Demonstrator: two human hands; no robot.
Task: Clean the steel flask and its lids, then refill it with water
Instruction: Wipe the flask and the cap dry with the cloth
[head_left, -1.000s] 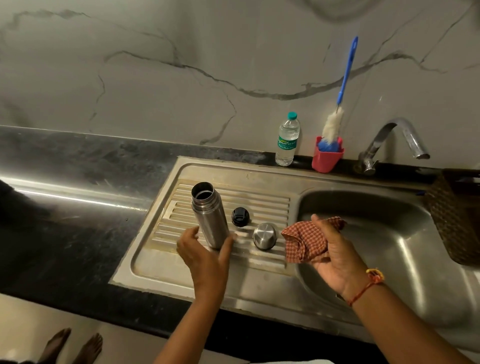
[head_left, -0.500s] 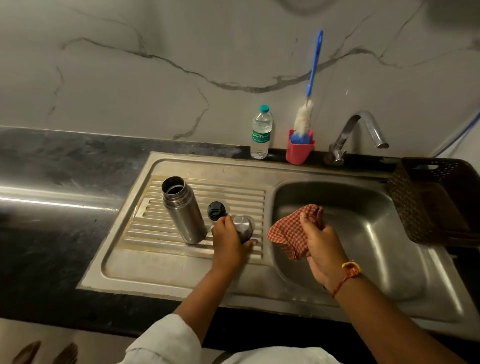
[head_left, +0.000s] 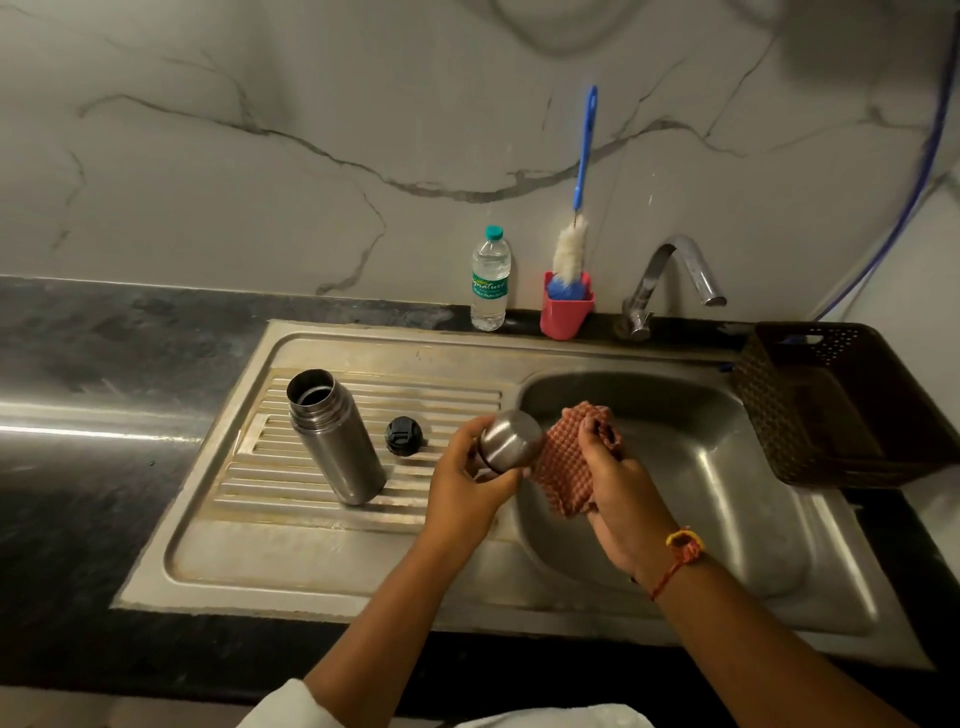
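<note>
The left hand (head_left: 467, 475) grips the steel cap (head_left: 511, 439), tilted above the near edge of the basin, while the right hand (head_left: 618, 483) clutches a checked cloth (head_left: 566, 467) pressed against the cap's side. The open flask (head_left: 335, 436) stands upright on the ribbed drainboard of the sink (head_left: 311, 566), with the black lid (head_left: 403, 435) lying near its right, not touching. A water bottle (head_left: 489, 280) stands at the back of the counter (head_left: 104, 364), just beside a pink holder (head_left: 565, 314).

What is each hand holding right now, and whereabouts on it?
The left hand grips the steel cup lid around its side; the right hand clutches the checked cloth, bunched in its fingers.
</note>
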